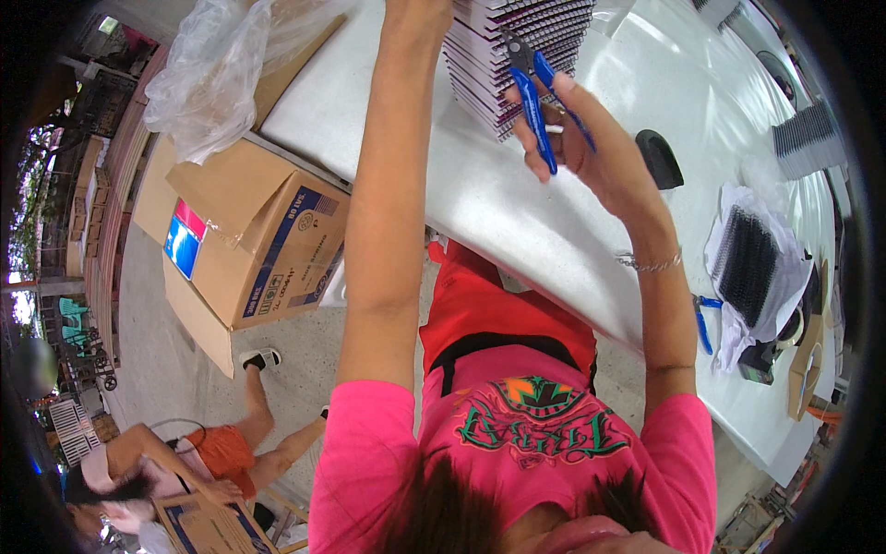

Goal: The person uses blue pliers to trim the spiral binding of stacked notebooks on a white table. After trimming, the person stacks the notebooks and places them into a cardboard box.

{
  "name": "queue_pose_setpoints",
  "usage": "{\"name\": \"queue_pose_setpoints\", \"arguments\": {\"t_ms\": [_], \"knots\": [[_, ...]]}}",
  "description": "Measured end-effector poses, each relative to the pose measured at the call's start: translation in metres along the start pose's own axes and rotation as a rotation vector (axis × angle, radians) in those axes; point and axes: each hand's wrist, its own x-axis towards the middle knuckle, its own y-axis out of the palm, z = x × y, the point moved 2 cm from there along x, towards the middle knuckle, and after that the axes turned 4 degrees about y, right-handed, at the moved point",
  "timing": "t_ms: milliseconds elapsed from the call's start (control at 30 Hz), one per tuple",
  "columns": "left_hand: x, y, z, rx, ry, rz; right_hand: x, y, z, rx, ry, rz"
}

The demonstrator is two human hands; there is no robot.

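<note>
My right hand (pixel 600 148) holds a pair of wire nippers (pixel 532 111) with blue handles, their jaws pointing away from me. The nippers are over the near right side of a tall stack of spiral-bound notebooks (pixel 471 69) with dark coil bindings, on a white table (pixel 517 198). At the top edge, my left hand (pixel 415 17) is beside the stack's left side. Its fingers are cut off by the frame, so their grip is hidden.
An open cardboard box (pixel 286 245) stands left of the table, near a clear plastic bag (pixel 208 88). Rightward lie a dark rounded piece (pixel 658 159), black coils (pixel 749 263) on white paper, more blue-handled nippers (pixel 704 323) and another stack (pixel 806 138). A person (pixel 185 466) handles a box at lower left.
</note>
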Motion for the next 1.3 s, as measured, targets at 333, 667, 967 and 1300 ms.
{"name": "queue_pose_setpoints", "arguments": {"t_ms": [333, 667, 967, 1300], "knots": [[0.002, -0.002, 0.001, -0.041, 0.008, 0.033, -0.005, 0.004, -0.017, -1.186, -0.633, -0.720], [0.002, -0.002, 0.003, -0.036, 0.022, 0.017, 0.006, -0.008, -0.009, -0.493, -0.258, -0.229], [0.004, -0.002, 0.005, 0.002, 0.034, 0.009, -0.010, -0.001, -0.014, -1.208, -0.570, -0.709], [0.003, -0.002, 0.003, 0.015, 0.049, 0.005, 0.001, -0.004, -0.029, -1.258, -0.621, -0.702]]}}
